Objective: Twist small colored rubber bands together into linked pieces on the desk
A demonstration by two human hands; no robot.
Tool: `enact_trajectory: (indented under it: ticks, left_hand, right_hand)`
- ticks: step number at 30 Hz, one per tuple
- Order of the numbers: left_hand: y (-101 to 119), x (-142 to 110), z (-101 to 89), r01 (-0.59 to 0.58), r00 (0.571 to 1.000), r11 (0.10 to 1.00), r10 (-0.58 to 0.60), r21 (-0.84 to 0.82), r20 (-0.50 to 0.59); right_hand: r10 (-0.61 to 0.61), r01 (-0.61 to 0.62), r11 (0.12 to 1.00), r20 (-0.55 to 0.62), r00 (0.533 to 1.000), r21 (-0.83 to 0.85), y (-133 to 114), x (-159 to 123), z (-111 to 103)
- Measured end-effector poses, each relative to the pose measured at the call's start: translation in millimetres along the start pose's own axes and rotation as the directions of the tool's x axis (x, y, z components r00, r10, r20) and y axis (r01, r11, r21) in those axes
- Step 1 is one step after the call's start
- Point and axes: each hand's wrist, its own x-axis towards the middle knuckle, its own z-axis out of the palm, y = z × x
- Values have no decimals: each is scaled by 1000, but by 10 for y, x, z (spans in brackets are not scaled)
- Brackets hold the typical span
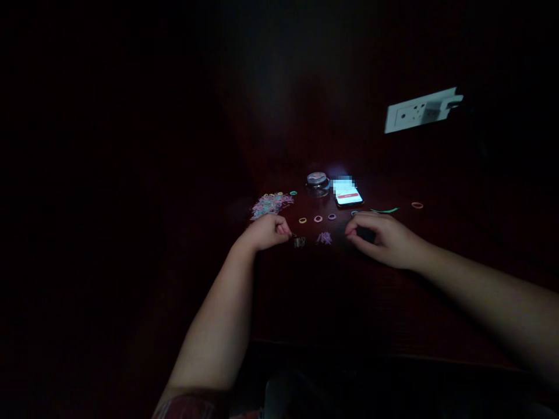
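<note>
My left hand [271, 231] is closed in a pinch, a small yellowish elastic band [294, 234] showing at its fingertips. Just right of those fingertips lies a little heap of yellowish bands [299, 242]. Beyond my left hand spreads a larger pile of mixed pastel bands [271, 205]. My right hand [384, 237] rests curled, thumb and fingertips together; whatever they may hold is hidden. Between the hands sits a heap of purple bands [324, 238]. Behind it is a row of rings: yellow [303, 220], pink [318, 219], purple [332, 216], and a bluish ring [354, 213] partly behind my right hand.
A round clear jar with a lid [317, 180] and a lit phone [348, 192] stand at the back. A green strip [385, 210] and an orange ring [417, 205] lie to the right. A wall socket [419, 112] holds a plug. The surroundings are very dark.
</note>
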Motion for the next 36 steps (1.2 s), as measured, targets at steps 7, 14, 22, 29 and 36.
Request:
enact_trajectory:
  ticks: [7, 14, 22, 29, 36]
  left_hand:
    - [74, -11, 33, -52, 997, 998, 50, 37, 50]
    - [121, -35, 65, -57, 992, 998, 56, 8, 113]
    - [63, -7, 59, -65, 997, 998, 64, 7, 46]
    - [47, 14, 124, -83, 994, 997, 83, -4, 69]
    - [173, -19, 157, -210, 976, 974, 204, 83, 70]
  right_hand:
    - [17, -17, 1000, -1, 1000, -8, 17, -15, 6]
    - [16, -16, 1000, 9, 1000, -6, 35, -17, 7]
    - [18, -18, 1000, 9, 1000, -5, 28, -13, 5]
    - [22, -22, 1000, 7, 1000, -9, 6, -6, 2]
    - [8, -8, 1000, 7, 1000, -20, -7, 1, -3]
